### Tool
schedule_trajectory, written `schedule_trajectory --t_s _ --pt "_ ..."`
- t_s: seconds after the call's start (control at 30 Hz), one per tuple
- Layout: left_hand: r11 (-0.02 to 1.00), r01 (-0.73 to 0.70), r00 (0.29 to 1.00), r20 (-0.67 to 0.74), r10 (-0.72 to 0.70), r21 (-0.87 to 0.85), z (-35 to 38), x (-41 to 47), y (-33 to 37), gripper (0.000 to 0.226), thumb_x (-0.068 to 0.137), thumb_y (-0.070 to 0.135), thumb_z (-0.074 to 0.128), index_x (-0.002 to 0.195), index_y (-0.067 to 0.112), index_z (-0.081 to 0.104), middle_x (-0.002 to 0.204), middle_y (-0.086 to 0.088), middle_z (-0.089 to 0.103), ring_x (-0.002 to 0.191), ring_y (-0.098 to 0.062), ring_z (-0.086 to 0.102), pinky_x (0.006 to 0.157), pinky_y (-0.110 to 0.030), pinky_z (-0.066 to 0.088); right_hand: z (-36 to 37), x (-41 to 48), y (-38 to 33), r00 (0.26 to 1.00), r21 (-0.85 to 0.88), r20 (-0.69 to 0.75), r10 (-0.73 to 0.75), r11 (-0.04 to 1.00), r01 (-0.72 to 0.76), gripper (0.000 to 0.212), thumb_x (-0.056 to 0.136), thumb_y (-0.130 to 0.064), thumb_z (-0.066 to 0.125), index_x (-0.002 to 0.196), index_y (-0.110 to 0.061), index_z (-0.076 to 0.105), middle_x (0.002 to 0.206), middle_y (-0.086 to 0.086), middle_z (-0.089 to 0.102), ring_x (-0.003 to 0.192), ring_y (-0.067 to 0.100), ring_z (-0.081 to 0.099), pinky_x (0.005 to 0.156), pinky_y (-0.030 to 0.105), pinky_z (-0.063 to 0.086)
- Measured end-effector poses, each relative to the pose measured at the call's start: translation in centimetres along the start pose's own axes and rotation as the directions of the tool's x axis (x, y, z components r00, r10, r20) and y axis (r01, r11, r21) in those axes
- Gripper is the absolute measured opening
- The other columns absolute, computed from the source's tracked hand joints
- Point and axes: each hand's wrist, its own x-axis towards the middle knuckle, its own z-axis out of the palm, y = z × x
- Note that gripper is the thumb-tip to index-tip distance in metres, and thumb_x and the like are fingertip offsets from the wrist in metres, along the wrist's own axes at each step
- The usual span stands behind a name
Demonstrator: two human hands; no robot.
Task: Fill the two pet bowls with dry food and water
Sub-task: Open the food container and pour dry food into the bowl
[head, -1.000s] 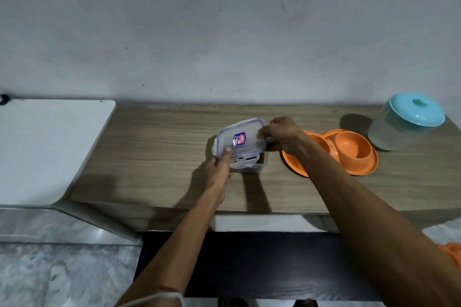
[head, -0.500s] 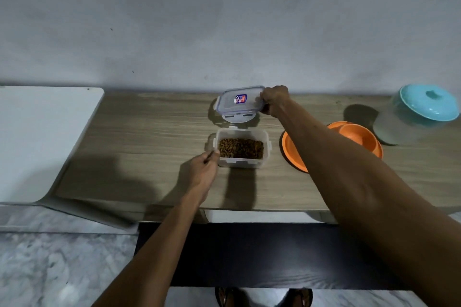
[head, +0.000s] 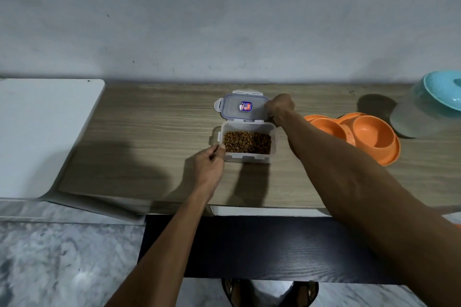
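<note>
A clear plastic container [head: 248, 158] of brown dry food [head: 247, 142] stands open on the wooden counter [head: 149, 132]. Its clear lid [head: 239, 107], with a blue and red label, lies flat just behind it. My right hand [head: 279, 107] rests on the lid's right edge with fingers curled on it. My left hand [head: 208, 164] touches the container's front left corner, steadying it. The orange double pet bowl [head: 359, 134] sits to the right, both cups bare, partly hidden by my right forearm.
A translucent jug with a turquoise lid [head: 434, 104] stands at the far right behind the bowl. A white surface [head: 40, 132] adjoins the counter on the left. The grey wall runs close behind. Dark panel and marble floor lie below the counter's front edge.
The lid came off the container: my right hand carried it back and laid it flat behind the box. My left hand slid down to the container's front left corner.
</note>
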Motion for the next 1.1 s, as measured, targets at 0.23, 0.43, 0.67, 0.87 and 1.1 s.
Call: schedule_trajectory --t_s 0.23,0.43,0.67,0.87,1.1 --pt "0.998 0.019 1.0 -0.024 -0.017 0.064 -0.3 -0.7 0.5 0.033 0.099 0.033 0.054 0.118 0.013 0.071 0.097 0.001 0.069 0.084 -0.009 0.058 0.051 -0.001 0.037 -4.2 -6.6 0.7 0.971 -0.105 0.102 -0.217 0.968 0.227 0.041 0.089 -0.035 0.058 0.102 0.002 0.068 0.109 0.022 0.067 0.093 0.037 0.066 0.07 0.04 0.055" --pt "0.991 0.017 1.0 -0.028 -0.013 0.13 -0.3 -1.3 0.8 0.034 0.1 0.035 0.052 0.122 0.015 0.069 0.09 0.005 0.063 0.071 -0.003 0.051 0.046 -0.001 0.036 -4.7 -11.3 5.1 0.957 -0.056 0.275 -0.095 0.992 0.114 0.031 0.086 -0.023 0.061 0.097 0.006 0.065 0.092 0.02 0.071 0.076 0.035 0.07 0.059 0.042 0.06" --pt "0.953 0.077 0.996 -0.075 -0.057 0.293 -0.6 -1.2 0.0 0.046 0.094 0.059 0.045 0.102 0.024 0.075 0.088 0.002 0.072 0.067 -0.009 0.054 0.06 -0.023 0.043 -6.1 -13.2 5.1 0.921 0.173 0.383 -0.078 0.985 0.011 0.013 0.097 -0.014 0.05 0.106 -0.004 0.053 0.104 0.019 0.063 0.097 0.04 0.066 0.079 0.058 0.059" --pt "0.97 0.12 0.99 -0.096 -0.101 0.213 1.4 -1.8 2.4 0.068 0.093 0.067 0.032 0.118 0.014 0.067 0.111 -0.009 0.07 0.097 -0.029 0.061 0.074 -0.031 0.04 -10.9 -12.8 4.9 0.923 0.393 0.378 -0.072 0.915 -0.09 0.027 0.094 -0.007 0.055 0.118 0.003 0.05 0.108 0.019 0.053 0.075 0.038 0.064 0.052 0.047 0.061" --pt "0.957 -0.065 0.995 0.097 0.039 0.282 9.4 -5.5 7.3 0.046 0.105 0.04 0.031 0.116 0.009 0.063 0.104 -0.007 0.058 0.1 -0.022 0.056 0.069 -0.026 0.024 -20.5 -10.9 6.7 0.968 0.52 0.205 -0.143 0.854 0.016 0.02 0.095 -0.014 0.065 0.104 -0.002 0.052 0.09 0.018 0.057 0.065 0.035 0.068 0.053 0.049 0.061"
